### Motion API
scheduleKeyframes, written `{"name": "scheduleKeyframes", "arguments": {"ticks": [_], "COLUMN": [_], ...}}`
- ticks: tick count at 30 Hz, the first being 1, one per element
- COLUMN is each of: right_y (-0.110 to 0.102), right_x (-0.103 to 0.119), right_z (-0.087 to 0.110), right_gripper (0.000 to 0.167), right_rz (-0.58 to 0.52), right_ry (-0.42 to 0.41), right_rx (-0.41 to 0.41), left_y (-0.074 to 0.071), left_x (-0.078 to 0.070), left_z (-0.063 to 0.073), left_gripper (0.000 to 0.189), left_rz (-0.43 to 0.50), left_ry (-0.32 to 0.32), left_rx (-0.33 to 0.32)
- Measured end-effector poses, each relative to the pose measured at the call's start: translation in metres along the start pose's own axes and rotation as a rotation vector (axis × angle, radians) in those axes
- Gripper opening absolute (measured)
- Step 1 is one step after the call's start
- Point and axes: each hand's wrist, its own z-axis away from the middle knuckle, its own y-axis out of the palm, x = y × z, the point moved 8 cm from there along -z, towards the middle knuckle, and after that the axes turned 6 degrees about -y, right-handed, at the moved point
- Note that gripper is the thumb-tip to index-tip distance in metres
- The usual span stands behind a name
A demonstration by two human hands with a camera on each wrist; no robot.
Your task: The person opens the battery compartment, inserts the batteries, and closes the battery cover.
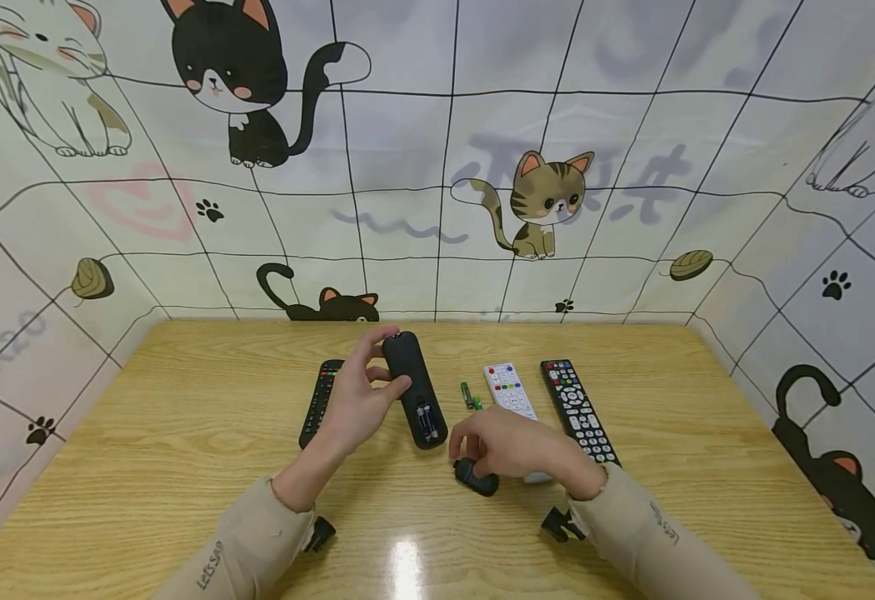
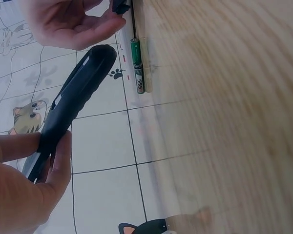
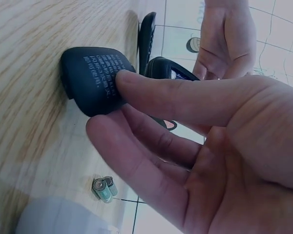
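Observation:
My left hand (image 1: 358, 404) grips a black remote control (image 1: 407, 367) with its back turned up. The battery compartment (image 1: 428, 423) at its near end is uncovered, and slim batteries lie inside. Just to the right, my right hand (image 1: 512, 437) pinches a black battery cover (image 1: 477, 478) between thumb and fingers. Pale printed text runs across the cover's face (image 3: 95, 73) in the right wrist view. Seen from the left wrist, the remote (image 2: 71, 105) slants upward, its far end below the right hand (image 2: 68, 24).
Green batteries (image 1: 467, 395) lie on the wooden table (image 1: 220, 400) beyond my right hand. A white remote (image 1: 507, 385) and a long black remote (image 1: 576, 404) rest on the right. Another black remote (image 1: 319, 407) is partly behind my left hand. A cat-patterned cloth (image 1: 407, 225) stands behind the table.

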Motion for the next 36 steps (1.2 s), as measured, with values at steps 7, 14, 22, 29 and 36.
{"name": "scheduleKeyframes", "arguments": {"ticks": [7, 14, 22, 29, 36], "right_y": [0.000, -0.006, -0.015, -0.027, -0.034], "right_x": [0.004, 0.012, 0.021, 0.029, 0.034], "right_z": [-0.001, -0.001, -0.002, 0.002, 0.003], "right_gripper": [0.028, 0.025, 0.023, 0.027, 0.023], "right_rz": [-0.068, -0.133, -0.207, -0.206, -0.229], "right_ry": [-0.076, -0.156, -0.260, -0.282, -0.340], "right_rx": [-0.028, -0.086, -0.197, -0.317, -0.383], "left_y": [0.001, 0.002, 0.004, 0.005, 0.007], "left_x": [0.003, 0.005, 0.005, 0.003, 0.000], "left_z": [0.002, 0.002, 0.003, 0.003, 0.003], "left_gripper": [0.066, 0.066, 0.064, 0.066, 0.066], "left_rz": [-0.020, -0.020, -0.027, -0.033, -0.021], "left_ry": [0.005, -0.009, -0.015, 0.001, 0.011], "left_rx": [0.002, 0.004, 0.016, 0.032, 0.052]}}
